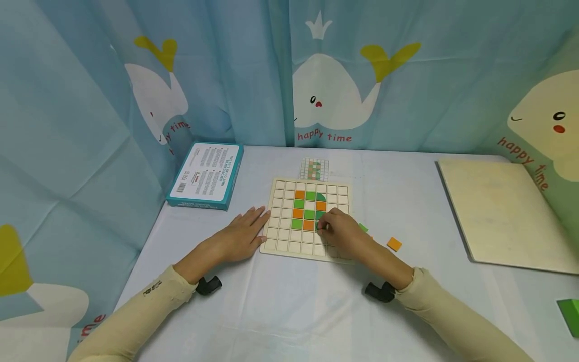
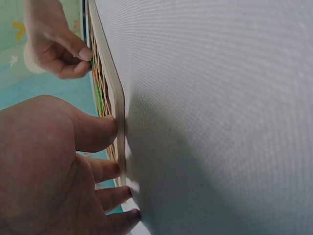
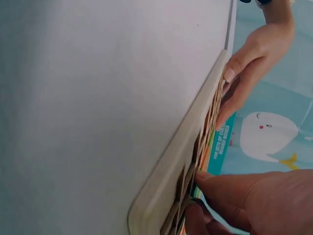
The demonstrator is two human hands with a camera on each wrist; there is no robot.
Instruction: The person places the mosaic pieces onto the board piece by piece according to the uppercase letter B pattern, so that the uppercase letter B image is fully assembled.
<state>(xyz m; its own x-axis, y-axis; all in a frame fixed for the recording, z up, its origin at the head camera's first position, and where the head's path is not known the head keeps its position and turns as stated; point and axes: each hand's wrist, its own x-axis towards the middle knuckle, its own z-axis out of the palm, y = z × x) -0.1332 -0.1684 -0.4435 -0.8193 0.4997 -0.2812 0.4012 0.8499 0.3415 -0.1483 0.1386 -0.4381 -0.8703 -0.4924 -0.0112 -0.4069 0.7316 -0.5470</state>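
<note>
A wooden grid board (image 1: 281, 246) lies on the white table. Orange, light green and dark green tiles fill several of its middle squares, among them an orange tile (image 1: 308, 225) and a rounded dark green tile (image 1: 320, 196). My left hand (image 1: 242, 234) rests at the board's left edge, fingers extended, thumb and fingertips touching the rim in the left wrist view. Over the tiles' lower right corner, my right hand (image 1: 341, 231) pinches a small dark green tile (image 1: 318, 226) between thumb and fingers, right at the grid. Most of that tile is hidden by the fingers.
A small pattern card (image 1: 314, 169) lies behind the board. Loose orange tile (image 1: 394, 244) and light green tile (image 1: 363, 228) are to the right, partly behind my right hand. A teal box (image 1: 205, 173) stands back left, a large wooden panel (image 1: 506, 211) right, a green block (image 1: 569, 317) beyond.
</note>
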